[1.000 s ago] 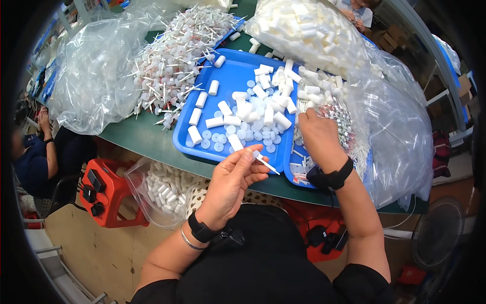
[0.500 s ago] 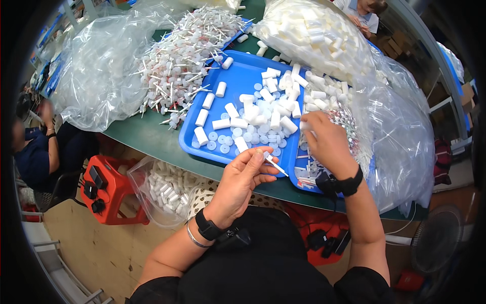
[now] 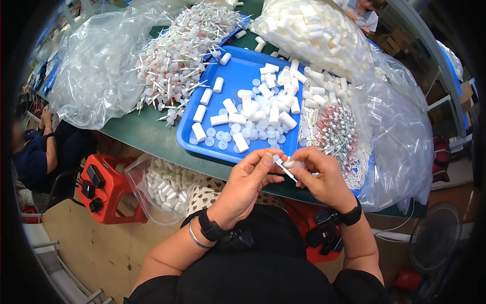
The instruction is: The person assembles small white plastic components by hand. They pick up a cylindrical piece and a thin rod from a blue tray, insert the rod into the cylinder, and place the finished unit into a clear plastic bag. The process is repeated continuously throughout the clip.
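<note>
Above the front edge of the green table, my left hand (image 3: 245, 182) pinches a thin white stick (image 3: 288, 173) that points down to the right. My right hand (image 3: 324, 177) has come in close on the other side, its fingertips closed on a small white cylinder (image 3: 295, 164), partly blurred, right beside the stick. Whether the two pieces touch cannot be made out. Just beyond my hands, a blue tray (image 3: 238, 68) holds loose white cylinders (image 3: 237, 119) and translucent discs (image 3: 209, 141). A second section at its right holds thin sticks with red parts (image 3: 334, 129).
A heap of sticks with translucent discs (image 3: 177, 61) lies left of the tray. Clear plastic bags (image 3: 91, 71) flank the table, and a large bag of cylinders (image 3: 314, 30) stands behind. A red stool (image 3: 109, 197) and a fan (image 3: 435, 235) are on the floor; co-workers sit left and far right.
My right hand has moved from the tray's right section toward my left hand, bringing a white cylinder. My left hand still holds the stick in nearly the same place.
</note>
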Available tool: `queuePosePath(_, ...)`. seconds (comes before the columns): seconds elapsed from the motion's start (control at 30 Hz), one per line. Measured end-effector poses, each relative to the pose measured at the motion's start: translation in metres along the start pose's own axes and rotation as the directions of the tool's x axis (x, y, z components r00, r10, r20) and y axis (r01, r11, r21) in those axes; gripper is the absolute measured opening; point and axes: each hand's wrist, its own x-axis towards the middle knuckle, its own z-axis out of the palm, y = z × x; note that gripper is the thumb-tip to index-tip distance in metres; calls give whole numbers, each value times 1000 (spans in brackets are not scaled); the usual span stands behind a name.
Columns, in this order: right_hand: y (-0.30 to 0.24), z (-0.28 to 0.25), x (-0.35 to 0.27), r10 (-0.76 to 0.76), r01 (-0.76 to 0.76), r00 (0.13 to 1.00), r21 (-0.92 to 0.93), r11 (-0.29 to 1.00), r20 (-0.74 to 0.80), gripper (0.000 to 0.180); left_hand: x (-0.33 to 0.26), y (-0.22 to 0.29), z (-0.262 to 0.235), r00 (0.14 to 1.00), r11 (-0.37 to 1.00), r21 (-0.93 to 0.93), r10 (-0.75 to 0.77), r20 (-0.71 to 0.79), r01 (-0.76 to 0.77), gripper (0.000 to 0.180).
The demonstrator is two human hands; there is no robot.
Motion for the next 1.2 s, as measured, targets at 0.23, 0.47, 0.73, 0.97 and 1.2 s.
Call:
queuePosePath(0.23,4,10,-5,-190,184,982,-217,959,-4,21,-3,-13,0,997,990,133,61,-52,-54,28)
queuePosePath(0.47,6,-1,-9,199,-267,962,477,838,188,17,-4,-16,1,986,905,405,163,-46,-131,26)
queuePosePath(0.73,11,-35,-31,127,-131,991,153,980,36,16,-2,-18,5,999,956,291,-37,34,26,37)
queuePosePath(0.97,93,-143,-36,-93,-430,860,-810,399,-502,16,-1,-13,9,961,968,-38,-242,136,249,19)
queuePosePath(1.2,118,-145,-32,15,-451,841,-685,573,-541,23,0,-14,3,930,946,14,-321,177,324,17)
